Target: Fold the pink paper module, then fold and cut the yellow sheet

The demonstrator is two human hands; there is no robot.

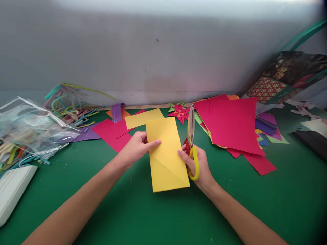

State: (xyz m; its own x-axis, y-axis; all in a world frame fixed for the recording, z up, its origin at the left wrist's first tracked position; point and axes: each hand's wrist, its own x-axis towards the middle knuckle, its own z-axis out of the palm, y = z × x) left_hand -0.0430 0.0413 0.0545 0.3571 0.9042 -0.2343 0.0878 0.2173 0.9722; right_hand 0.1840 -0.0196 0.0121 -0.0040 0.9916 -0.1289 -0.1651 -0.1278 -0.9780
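Note:
A yellow sheet of paper (166, 153) with a slanting crease across its lower half is held up above the table. My left hand (139, 146) pinches its left edge, thumb on the front face and fingers behind. On the opposite edge, my right hand (198, 163) has its thumb on the paper and also keeps hold of scissors (195, 165) with a yellow and red handle. The scissor blades point up and away from me, beside the sheet and apart from it. Some right-hand fingers are hidden behind the handle and paper.
Red paper sheets (232, 126) are piled at the back right. Behind the yellow sheet lie a paper star (179, 113), a yellow strip (143, 117) and red pieces (112, 134). A clear plastic bag (35, 119) and a white object (15, 190) sit at left; a patterned bag (270, 90) stands right.

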